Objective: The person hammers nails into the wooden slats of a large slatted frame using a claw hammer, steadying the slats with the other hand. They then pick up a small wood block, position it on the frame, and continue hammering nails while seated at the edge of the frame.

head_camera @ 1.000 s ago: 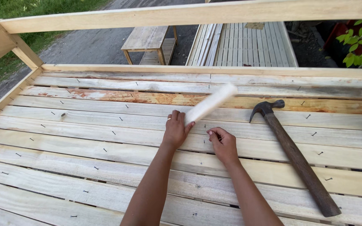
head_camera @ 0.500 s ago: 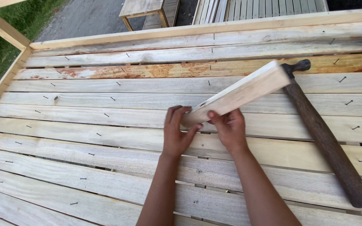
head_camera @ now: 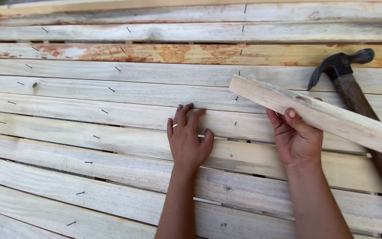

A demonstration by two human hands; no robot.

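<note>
Nearest the camera, 2 bare forearms reached out over a slatted deck [head_camera: 89, 177] of pale boards laid side by side with narrow gaps between them. The left hand [head_camera: 187, 140] lay palm down on the slats, fingers [head_camera: 181, 116] spread apart and flat, holding nothing; a ring showed on 1 finger. Just beside it, the right hand [head_camera: 296, 138] had its fingers clamped on a short loose wooden strip [head_camera: 319, 114], thumb over the near face and the other fingers hidden beneath. The strip was held tilted above the slats, its left end over the middle boards, its right end running out of view at the right edge; it did not rest on the deck. Behind and partly under the strip lay a claw hammer [head_camera: 340, 66], dark head toward the far side, brown handle running back toward the near right edge, untouched by either hand. Nails [head_camera: 111, 89] dotted the boards in rough rows, many lying bent or slanted instead of driven flush. Farther off, 1 board [head_camera: 164, 53] showed reddish-brown staining, and beyond it 2 more pale boards reached the top of the view. Judged from this: the slats appeared laid and at least tacked down, the strip was not yet placed or fastened, and the hammer sat idle.
</note>
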